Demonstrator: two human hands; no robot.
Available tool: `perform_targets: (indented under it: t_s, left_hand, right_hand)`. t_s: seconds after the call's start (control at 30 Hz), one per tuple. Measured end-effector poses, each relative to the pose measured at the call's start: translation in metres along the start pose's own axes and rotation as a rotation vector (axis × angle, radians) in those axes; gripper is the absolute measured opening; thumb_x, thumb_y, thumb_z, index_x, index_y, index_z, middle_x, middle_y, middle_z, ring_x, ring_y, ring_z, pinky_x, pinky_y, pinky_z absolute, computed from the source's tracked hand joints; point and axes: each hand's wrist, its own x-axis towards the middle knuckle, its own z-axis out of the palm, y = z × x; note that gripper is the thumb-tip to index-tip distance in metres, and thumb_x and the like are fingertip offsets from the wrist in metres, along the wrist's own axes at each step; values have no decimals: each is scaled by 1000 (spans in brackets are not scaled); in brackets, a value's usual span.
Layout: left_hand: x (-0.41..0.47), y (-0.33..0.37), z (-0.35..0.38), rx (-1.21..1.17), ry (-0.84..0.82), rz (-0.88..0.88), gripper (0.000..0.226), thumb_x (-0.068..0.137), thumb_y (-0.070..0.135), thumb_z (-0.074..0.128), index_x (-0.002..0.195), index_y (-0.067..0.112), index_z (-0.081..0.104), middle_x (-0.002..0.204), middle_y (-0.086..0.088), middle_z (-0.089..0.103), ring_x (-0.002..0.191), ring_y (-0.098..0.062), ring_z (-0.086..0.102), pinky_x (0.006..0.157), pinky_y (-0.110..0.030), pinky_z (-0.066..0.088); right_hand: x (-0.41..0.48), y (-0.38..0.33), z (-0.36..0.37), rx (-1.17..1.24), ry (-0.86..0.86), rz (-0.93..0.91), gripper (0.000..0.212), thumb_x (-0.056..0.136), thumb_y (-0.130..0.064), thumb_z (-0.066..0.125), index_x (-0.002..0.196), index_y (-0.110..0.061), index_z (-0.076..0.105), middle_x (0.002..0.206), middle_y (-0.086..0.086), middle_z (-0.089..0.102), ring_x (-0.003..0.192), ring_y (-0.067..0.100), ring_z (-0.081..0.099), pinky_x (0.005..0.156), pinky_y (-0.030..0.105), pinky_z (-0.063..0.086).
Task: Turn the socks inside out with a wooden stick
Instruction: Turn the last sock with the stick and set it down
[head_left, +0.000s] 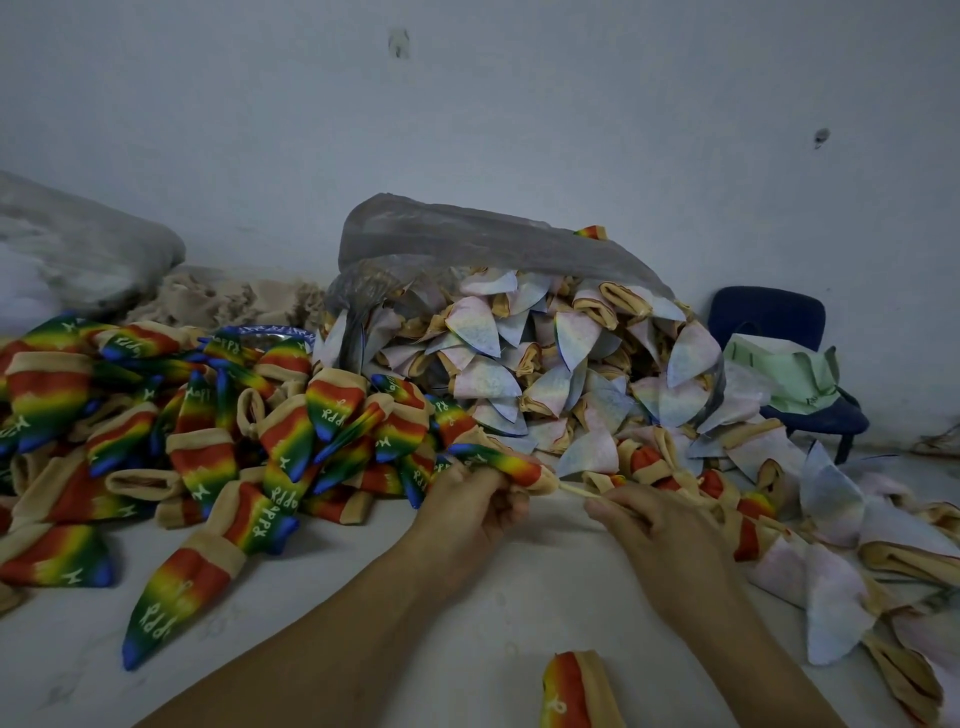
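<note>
My left hand (470, 501) grips a rainbow sock (501, 464) with a beige cuff, bunched over the end of a thin wooden stick (574, 489). The stick runs rightward into my right hand (657, 525), whose fingers curl around it; most of the stick is hidden inside the sock and under my hand. A pile of bright rainbow socks (208, 431) lies to the left. Pale, faded-looking socks (545, 364) spill from a grey plastic bag (467, 234) in the middle and spread to the right.
Everything lies on a white surface (519, 582) against a grey wall. One rainbow sock (574, 691) lies at the bottom edge between my arms. A blue chair (769, 317) with green cloth stands at the right. Another grey bag (78, 244) and beige fabric (223, 296) sit at the back left.
</note>
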Motion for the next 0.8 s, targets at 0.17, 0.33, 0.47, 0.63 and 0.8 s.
perform_targets:
  t_s: [0.17,0.33,0.47,0.63,0.8]
  left_hand:
    - [-1,-1,2,109,42,35,40,90,1,51,62,14,75,61,-5,63,56,-12,58,55,-22,50]
    - [3,-2,-1,-67,105,33,21,89,-4,54,86,-4,75,68,-11,61,52,-11,54,49,-22,47]
    - [10,1,-10,-210,172,17,16,88,-7,48,94,-6,63,64,-11,50,45,-12,43,41,-22,39]
    - [5,-2,-10,119,86,-33,17,88,0,42,78,0,56,47,-7,38,43,-14,36,47,-25,32]
    - [7,-2,-11,203,93,-30,25,88,5,43,79,-4,65,45,-8,41,41,-15,36,52,-31,28]
  right_hand:
    - [-6,-11,5,-54,-22,109,31,85,-66,38,71,-45,56,67,-19,62,61,-4,53,51,21,35]
    - [0,-5,6,-52,-69,92,40,80,-70,35,77,-41,62,74,-16,65,67,-1,57,59,24,46]
    - [1,3,2,24,-76,170,32,80,-69,40,72,-44,58,74,-20,65,68,-3,57,61,24,47]
    - [0,0,3,118,-81,211,41,69,-74,35,67,-42,60,69,-25,62,70,-12,55,53,18,34]
    - [-1,-3,7,68,-100,209,39,74,-74,38,66,-44,61,69,-31,61,70,-9,56,58,22,41]
